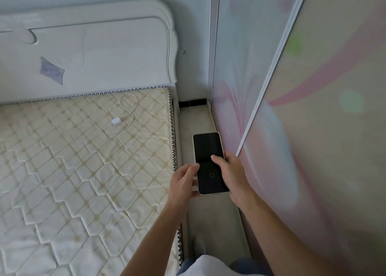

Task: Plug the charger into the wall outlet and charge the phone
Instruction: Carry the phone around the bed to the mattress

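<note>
The slim phone (210,163) has a black glass screen with a faint grey ring low on it and a cream-white rim. The quilted mattress (73,171) is cream with a tan diamond grid and a black-and-white zigzag trim along its edge. Near its head-end right corner lie a small white charger block (115,121) and pale cream cable (131,110). The carved headboard (94,46) is white with a grey diamond patch. The sliding wardrobe doors (334,129) show pastel pink, blue and green swirls on beige.
</note>
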